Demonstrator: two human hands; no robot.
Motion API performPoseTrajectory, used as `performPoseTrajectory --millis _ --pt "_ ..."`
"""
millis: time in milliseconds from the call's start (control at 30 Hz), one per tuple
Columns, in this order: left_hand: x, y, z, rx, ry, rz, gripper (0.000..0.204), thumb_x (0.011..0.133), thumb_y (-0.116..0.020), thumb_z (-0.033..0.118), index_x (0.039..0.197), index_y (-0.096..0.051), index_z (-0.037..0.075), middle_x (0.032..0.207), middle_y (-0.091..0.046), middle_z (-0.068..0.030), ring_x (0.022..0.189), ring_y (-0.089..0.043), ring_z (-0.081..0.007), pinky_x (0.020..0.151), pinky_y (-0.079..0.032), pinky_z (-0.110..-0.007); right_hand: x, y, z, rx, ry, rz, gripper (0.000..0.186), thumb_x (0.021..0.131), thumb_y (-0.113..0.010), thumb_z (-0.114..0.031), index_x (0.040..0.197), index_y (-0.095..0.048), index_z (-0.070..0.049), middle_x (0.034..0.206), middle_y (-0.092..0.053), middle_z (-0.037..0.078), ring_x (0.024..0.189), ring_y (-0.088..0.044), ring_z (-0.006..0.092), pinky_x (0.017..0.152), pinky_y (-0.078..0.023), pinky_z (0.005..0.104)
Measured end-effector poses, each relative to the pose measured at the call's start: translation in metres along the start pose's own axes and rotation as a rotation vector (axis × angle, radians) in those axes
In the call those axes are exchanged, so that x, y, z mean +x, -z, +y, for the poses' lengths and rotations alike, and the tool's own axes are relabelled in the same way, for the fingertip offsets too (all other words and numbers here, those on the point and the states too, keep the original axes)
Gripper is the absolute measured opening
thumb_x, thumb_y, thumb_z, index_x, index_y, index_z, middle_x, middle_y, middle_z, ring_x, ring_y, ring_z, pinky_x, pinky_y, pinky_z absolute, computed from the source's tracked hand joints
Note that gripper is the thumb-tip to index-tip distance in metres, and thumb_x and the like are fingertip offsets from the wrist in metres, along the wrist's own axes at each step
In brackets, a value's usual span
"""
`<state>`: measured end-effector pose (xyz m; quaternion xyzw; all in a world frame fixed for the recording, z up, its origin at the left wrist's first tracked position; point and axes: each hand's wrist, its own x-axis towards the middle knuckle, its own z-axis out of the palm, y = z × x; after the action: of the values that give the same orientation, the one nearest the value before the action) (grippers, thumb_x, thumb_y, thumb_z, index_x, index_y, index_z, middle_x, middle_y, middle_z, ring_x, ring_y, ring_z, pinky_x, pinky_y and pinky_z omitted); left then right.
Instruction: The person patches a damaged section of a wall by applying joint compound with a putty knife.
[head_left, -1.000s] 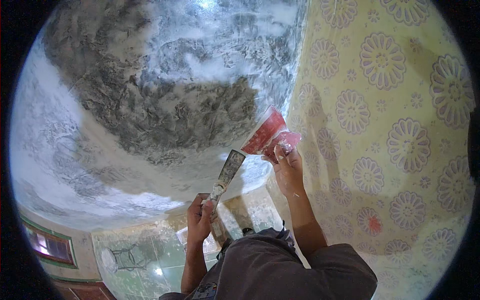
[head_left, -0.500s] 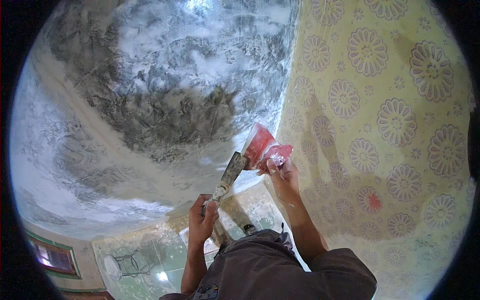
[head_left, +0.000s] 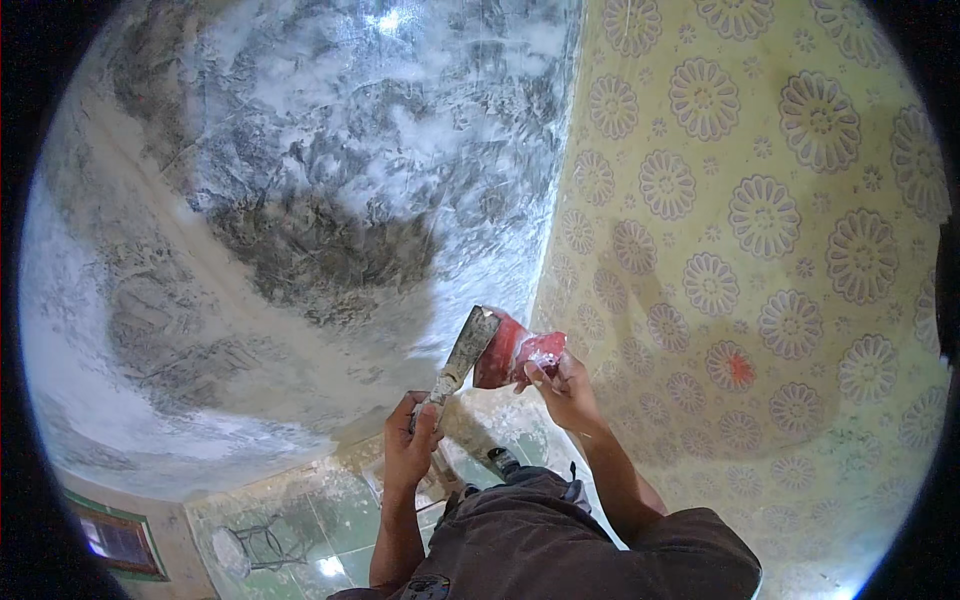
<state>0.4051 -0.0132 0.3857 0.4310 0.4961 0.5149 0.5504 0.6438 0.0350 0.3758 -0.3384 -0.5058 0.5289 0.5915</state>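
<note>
My left hand (head_left: 410, 440) is closed around the handle of a putty knife (head_left: 466, 347), whose metal blade points up and is smeared with grey. White putty coats the knife's neck. In my right hand (head_left: 568, 392) is a red plastic spreader (head_left: 492, 362), pinched by its handle between thumb and fingers. White putty streaks the spreader's face and handle. The knife's blade meets the spreader's wide end, in front of my body. Beyond both tools stands a grey cement wall (head_left: 330, 260) patchily covered in white putty.
A yellow wall with flower patterns (head_left: 762, 215) meets the cement wall at a corner; it bears a red smudge (head_left: 739, 369). Low on the left, a round-topped stool (head_left: 232, 552) stands on the green tiled floor (head_left: 330, 515). A framed window (head_left: 115, 540) is at lower left.
The red spreader has come lower and tilted, its wide end now turned more toward the left beside the knife blade. My right hand has dropped slightly. The view has shifted a little right.
</note>
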Motion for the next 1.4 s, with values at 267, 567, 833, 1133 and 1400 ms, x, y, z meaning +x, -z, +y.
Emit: performPoseTrajectory --millis 267,567,833,1133,1400 --pt "-0.013 0.032 -0.016 0.184 -0.295 -0.065 0.023 0.095 -0.061 0.015 0.113 -0.057 0.001 0.093 -0.064 -0.0064 0.079 -0.058 -0.0125 0.068 -0.048 -0.027 -0.027 -0.004 -0.012 0.023 -0.064 0.182 0.015 0.100 -0.054 -0.007 0.113 -0.053 0.000 0.096 -0.061 0.005 0.087 -0.060 0.0145 0.074 -0.052 0.0325" --pt "-0.010 0.036 -0.022 0.586 -0.499 0.013 0.035 0.086 -0.071 0.006 0.118 -0.056 0.002 0.110 -0.059 -0.0185 0.097 -0.061 -0.0342 0.081 -0.050 -0.041 -0.054 -0.031 -0.011 0.380 -0.351 0.284 0.018 0.098 -0.050 -0.006 0.115 -0.054 -0.001 0.101 -0.059 0.006 0.088 -0.061 0.0184 0.073 -0.050 0.0352" --pt "-0.001 0.057 -0.043 0.696 -0.570 0.078 0.037 0.085 -0.072 0.005 0.118 -0.055 0.003 0.108 -0.057 -0.0203 0.097 -0.060 -0.0384 0.079 -0.050 -0.043 -0.052 -0.024 0.007 0.507 -0.402 0.202 0.023 0.095 -0.058 -0.012 0.114 -0.058 0.000 0.100 -0.064 0.006 0.085 -0.063 0.0158 0.073 -0.052 0.0303" --pt "0.027 0.057 -0.042 0.803 -0.578 0.108 0.037 0.086 -0.072 0.007 0.119 -0.055 0.004 0.108 -0.058 -0.0211 0.097 -0.059 -0.0403 0.079 -0.051 -0.044 -0.023 0.005 0.014 0.607 -0.418 0.167 0.026 0.098 -0.054 -0.015 0.118 -0.056 0.002 0.106 -0.065 0.007 0.091 -0.065 0.0159 0.081 -0.056 0.0317" --pt "0.056 0.040 -0.043 0.731 -0.541 0.143 0.027 0.096 -0.061 0.013 0.118 -0.052 0.000 0.095 -0.059 -0.0152 0.083 -0.058 -0.0290 0.070 -0.048 -0.038 0.032 0.027 0.011 0.555 -0.283 0.144 0.026 0.098 -0.056 -0.018 0.118 -0.056 -0.001 0.106 -0.064 0.005 0.091 -0.065 0.0153 0.078 -0.054 0.0317"
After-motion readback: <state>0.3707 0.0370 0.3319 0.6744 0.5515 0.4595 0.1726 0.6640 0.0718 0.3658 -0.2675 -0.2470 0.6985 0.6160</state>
